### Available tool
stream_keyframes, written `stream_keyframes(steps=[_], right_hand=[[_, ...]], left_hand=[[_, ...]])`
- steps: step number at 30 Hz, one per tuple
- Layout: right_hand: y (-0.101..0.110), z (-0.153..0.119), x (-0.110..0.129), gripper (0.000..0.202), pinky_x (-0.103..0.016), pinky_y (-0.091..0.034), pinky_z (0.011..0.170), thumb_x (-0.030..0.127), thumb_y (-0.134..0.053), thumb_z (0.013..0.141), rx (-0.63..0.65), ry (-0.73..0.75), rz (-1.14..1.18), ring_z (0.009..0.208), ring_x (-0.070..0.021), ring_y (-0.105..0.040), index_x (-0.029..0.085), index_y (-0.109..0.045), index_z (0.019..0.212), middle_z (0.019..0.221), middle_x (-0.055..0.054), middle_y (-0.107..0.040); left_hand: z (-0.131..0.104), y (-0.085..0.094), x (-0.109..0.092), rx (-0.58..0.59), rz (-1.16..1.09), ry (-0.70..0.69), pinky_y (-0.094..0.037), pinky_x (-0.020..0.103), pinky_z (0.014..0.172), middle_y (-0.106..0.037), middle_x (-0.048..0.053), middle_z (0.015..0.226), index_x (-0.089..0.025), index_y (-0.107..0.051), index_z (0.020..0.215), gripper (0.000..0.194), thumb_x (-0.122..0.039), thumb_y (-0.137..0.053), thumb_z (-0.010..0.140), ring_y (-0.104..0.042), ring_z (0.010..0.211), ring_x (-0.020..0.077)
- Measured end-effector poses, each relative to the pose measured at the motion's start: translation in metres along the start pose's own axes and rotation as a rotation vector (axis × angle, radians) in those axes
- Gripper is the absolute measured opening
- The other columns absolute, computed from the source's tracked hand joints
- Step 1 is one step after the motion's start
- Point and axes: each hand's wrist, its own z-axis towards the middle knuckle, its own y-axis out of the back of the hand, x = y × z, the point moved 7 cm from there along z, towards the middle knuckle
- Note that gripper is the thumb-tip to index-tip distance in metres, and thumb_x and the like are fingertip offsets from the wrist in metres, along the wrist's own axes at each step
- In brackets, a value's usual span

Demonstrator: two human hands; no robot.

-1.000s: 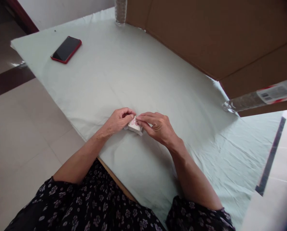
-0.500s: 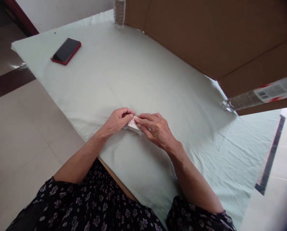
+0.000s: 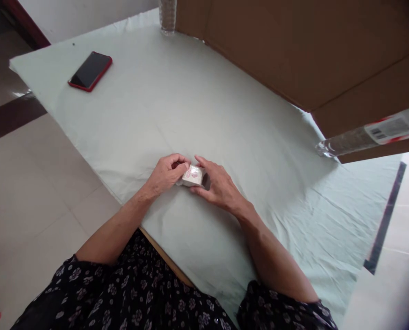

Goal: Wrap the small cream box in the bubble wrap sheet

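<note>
A small white box [image 3: 193, 175] with pinkish print on its top lies on the cloth near the table's front edge. Clear, shiny wrapping seems to cover it. My left hand [image 3: 168, 174] pinches the box's left end between thumb and bent fingers. Around the right end, my right hand [image 3: 220, 185] is open, its thumb low by the near side and its fingers spread toward the far side. Whether those fingertips touch the box I cannot tell.
A pale green cloth [image 3: 132, 105] covers the table. A phone in a red case [image 3: 90, 71] lies at the far left. Behind stands a large cardboard sheet [image 3: 276, 50], with a clear bottle [image 3: 167, 18] at its left end and a labelled bottle [image 3: 369, 135] lying at right.
My right hand has released its pinch on the box's top and spread around its right end, uncovering the printed face. My left hand keeps its pinch.
</note>
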Motion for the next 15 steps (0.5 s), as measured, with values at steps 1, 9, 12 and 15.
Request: stream_keyframes(steps=[1,9,12,15], right_hand=[[0.0,0.001,0.001,0.081,-0.054,-0.048,0.105,0.042,-0.068,0.09,-0.032,-0.008,0.004,0.125,-0.0352,-0.061,0.027,-0.03,0.16,0.139,-0.014,-0.064],[0.001,0.001,-0.006,0.08,-0.053,-0.046,0.11,0.041,-0.065,0.092,-0.054,0.005,0.054,0.134,-0.0337,-0.057,0.028,-0.028,0.161,0.147,-0.014,-0.059],[0.004,-0.001,-0.015,0.092,-0.059,-0.041,0.114,0.056,-0.071,0.087,-0.02,-0.001,0.077,0.143,-0.0375,-0.048,0.031,-0.026,0.162,0.16,-0.015,-0.046],[0.011,-0.004,-0.022,0.101,-0.06,-0.039,0.115,0.067,-0.072,0.082,-0.032,-0.028,0.124,0.145,-0.0383,-0.046,0.032,-0.023,0.163,0.165,-0.016,-0.037]], left_hand=[[0.001,0.001,-0.001,-0.007,0.005,-0.008,-0.037,0.023,0.052,-0.056,-0.003,0.066,-0.016,-0.066,0.088,0.024,-0.038,-0.062,0.081,-0.045,0.055,0.0095],[0.002,0.014,-0.008,-0.148,0.178,-0.16,-0.049,0.026,0.067,-0.069,0.004,0.089,-0.016,-0.07,0.097,0.029,-0.039,-0.065,0.081,-0.06,0.075,0.0144],[0.0,0.019,-0.007,-0.199,0.223,-0.181,-0.052,0.028,0.074,-0.071,0.008,0.105,-0.015,-0.07,0.105,0.034,-0.039,-0.064,0.082,-0.064,0.086,0.0167],[-0.002,0.023,-0.005,-0.209,0.18,-0.169,-0.053,0.03,0.079,-0.071,0.012,0.115,-0.013,-0.068,0.112,0.038,-0.037,-0.062,0.083,-0.067,0.101,0.0209]])
